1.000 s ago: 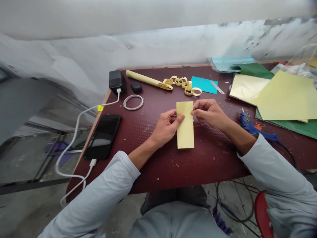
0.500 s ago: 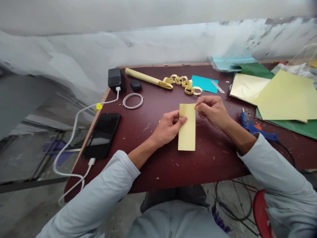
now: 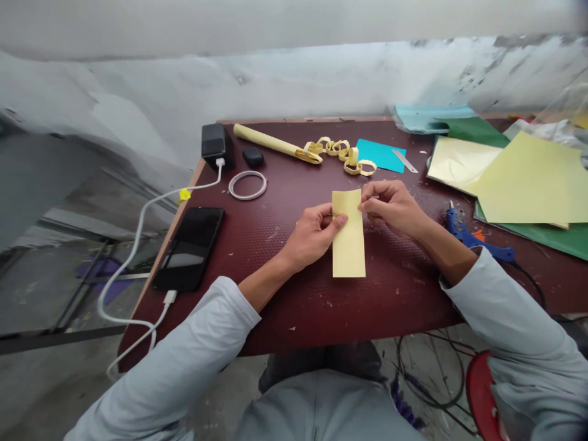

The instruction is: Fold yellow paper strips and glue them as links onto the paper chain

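A pale yellow strip of paper (image 3: 348, 251) is held upright in front of me, above the dark red table. My left hand (image 3: 316, 231) pinches its left side, thumb on the near face and fingers behind. At the strip's upper right edge, my right hand (image 3: 390, 205) has thumb and forefinger closed on the paper. Beyond the hands lies a yellow paper chain (image 3: 342, 153) of linked rings, its left end against a rolled yellow paper tube (image 3: 269, 142). A blue paper piece (image 3: 379, 154) with a cutter blade (image 3: 404, 161) on it lies behind my right hand.
A blue glue gun (image 3: 478, 236) with a cord rests right of my right forearm. Yellow paper sheets (image 3: 533, 184) spread over the right side. On the left are a phone (image 3: 189, 248) on a white cable, a black charger block (image 3: 217, 146) and a white ring (image 3: 247, 185).
The paper strip has tilted slightly, its lower end shifting right. My right hand has moved slightly down and left along its edge. The left hand keeps its pinch.
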Demonstrator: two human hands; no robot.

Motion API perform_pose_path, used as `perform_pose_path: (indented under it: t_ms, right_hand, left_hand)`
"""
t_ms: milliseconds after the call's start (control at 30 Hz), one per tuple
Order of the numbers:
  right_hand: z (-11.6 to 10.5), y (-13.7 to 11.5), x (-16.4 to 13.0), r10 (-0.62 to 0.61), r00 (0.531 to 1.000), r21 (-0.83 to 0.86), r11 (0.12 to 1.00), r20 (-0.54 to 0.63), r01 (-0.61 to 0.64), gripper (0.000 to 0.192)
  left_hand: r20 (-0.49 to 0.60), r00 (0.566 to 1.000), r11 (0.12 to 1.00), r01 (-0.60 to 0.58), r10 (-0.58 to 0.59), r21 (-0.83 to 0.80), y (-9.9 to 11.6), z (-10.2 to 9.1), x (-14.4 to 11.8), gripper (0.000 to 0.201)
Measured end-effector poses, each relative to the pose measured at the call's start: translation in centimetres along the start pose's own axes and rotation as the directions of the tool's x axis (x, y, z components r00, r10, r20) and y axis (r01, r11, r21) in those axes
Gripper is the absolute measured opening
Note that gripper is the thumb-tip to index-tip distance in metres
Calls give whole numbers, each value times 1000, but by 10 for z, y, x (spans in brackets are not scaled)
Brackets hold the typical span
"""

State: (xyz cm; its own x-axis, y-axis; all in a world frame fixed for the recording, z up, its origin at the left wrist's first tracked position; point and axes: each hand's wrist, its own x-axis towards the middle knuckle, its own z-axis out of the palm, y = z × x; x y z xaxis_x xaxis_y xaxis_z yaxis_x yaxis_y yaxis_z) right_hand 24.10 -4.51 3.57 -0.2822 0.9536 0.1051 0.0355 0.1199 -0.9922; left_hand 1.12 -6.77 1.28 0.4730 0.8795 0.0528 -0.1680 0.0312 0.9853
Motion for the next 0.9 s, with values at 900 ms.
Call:
perform_pose_path:
  t_ms: [900]
  right_hand:
    - [0, -11, -3, -399, 917, -484, 798, 26, 361, 21]
  left_hand:
    - [-71, 992, 993, 110, -108, 36, 5, 1, -1, 53]
